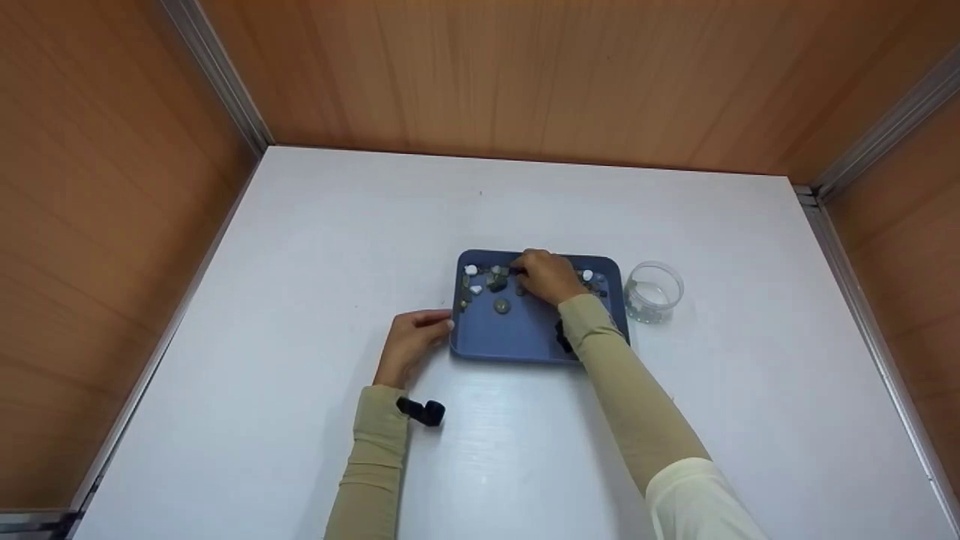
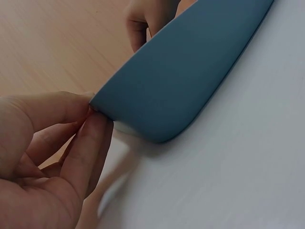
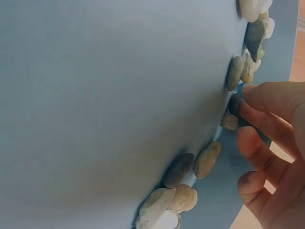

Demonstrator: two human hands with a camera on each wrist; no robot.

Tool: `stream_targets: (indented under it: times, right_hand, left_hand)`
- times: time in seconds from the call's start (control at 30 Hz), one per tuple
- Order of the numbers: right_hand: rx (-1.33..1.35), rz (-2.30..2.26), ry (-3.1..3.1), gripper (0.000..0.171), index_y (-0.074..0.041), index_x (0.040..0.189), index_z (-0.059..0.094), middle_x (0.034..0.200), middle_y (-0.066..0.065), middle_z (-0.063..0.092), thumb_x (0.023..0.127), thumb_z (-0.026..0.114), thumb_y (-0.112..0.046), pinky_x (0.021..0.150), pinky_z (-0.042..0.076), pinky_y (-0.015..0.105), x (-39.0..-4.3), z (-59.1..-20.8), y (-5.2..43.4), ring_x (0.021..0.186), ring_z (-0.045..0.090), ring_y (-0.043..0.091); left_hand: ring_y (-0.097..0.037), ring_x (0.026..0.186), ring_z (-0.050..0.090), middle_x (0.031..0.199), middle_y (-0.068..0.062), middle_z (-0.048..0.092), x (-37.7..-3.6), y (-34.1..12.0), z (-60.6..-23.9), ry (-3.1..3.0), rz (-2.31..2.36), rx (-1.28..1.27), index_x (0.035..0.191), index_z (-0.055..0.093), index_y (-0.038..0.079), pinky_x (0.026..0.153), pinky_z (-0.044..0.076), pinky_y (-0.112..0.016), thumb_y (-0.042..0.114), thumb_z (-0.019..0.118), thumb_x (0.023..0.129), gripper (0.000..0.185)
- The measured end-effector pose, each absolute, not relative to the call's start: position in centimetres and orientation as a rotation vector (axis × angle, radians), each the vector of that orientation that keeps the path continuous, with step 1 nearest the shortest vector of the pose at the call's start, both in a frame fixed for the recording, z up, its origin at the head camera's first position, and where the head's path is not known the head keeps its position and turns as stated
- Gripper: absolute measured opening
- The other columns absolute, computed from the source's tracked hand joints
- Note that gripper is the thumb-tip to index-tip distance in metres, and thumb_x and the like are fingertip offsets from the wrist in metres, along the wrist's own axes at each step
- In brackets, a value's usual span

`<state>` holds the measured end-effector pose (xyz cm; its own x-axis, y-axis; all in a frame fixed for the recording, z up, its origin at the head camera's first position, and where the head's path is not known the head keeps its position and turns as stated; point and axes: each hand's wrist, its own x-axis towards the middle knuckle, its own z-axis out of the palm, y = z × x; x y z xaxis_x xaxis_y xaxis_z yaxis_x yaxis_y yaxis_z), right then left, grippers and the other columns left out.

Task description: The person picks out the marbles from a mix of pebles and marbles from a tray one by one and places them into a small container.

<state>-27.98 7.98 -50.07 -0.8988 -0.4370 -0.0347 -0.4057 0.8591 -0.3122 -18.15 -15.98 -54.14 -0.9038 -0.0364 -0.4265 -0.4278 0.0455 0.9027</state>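
A blue rectangular tray [image 1: 517, 334] lies on the table with several pebbles in it, mostly along its far side. At its left edge my left hand [image 1: 412, 341] pinches the rim between thumb and fingers, as the left wrist view also shows. Over the far side reaches my right hand [image 1: 551, 277], and its thumb and index finger pinch a small dark pebble [image 3: 234, 103] among the others. Apart from the row sits a round grey-green pebble [image 1: 502, 305]. White pebbles [image 1: 471, 270] lie at the far left corner. My right hand and forearm hide part of the tray.
A round clear plastic container [image 1: 651, 306] stands just right of the tray, with something small and greenish low in it. The white table [image 1: 240, 322] is bordered by wood-grain panels [image 1: 480, 82] at the back and both sides. A black device [image 1: 422, 412] sits on the left wrist.
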Motion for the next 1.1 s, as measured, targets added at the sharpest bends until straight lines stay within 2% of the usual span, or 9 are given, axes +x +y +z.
stream_targets:
  times: [0.27, 0.6, 1.1]
  right_hand:
    - [-0.649, -0.514, 2.916, 0.019, -0.006, 0.109, 0.071, 0.108, 0.012, 0.068, 0.091, 0.064, -0.009, 0.087, 0.053, 0.042, -27.97, -50.52, 8.10, 0.100, 0.065, 0.027]
    - [-0.674, -0.576, 2.887, 0.016, -0.003, 0.104, 0.072, 0.100, 0.014, 0.065, 0.091, 0.064, -0.007, 0.081, 0.054, 0.039, -27.86, -50.58, 8.24, 0.092, 0.064, 0.027]
    - [-0.701, -0.569, 2.860, 0.016, -0.003, 0.105, 0.072, 0.102, 0.014, 0.064, 0.092, 0.063, -0.009, 0.082, 0.053, 0.040, -27.85, -50.61, 8.51, 0.092, 0.063, 0.027]
  left_hand:
    - [-0.016, 0.097, 0.064, 0.111, -0.009, 0.069, -18.08, -15.92, -54.22, 2.031, 1.927, -0.489, 0.108, 0.073, 0.008, 0.083, 0.053, -0.028, 0.011, 0.074, 0.082, 0.026]
    - [-0.015, 0.093, 0.064, 0.109, -0.011, 0.069, -18.07, -15.96, -54.23, 2.028, 1.946, -0.487, 0.108, 0.073, 0.006, 0.081, 0.054, -0.028, 0.011, 0.075, 0.082, 0.026]
    - [-0.016, 0.097, 0.065, 0.110, -0.012, 0.069, -18.08, -15.98, -54.16, 2.014, 1.962, -0.473, 0.108, 0.073, 0.004, 0.084, 0.054, -0.029, 0.009, 0.074, 0.082, 0.027]
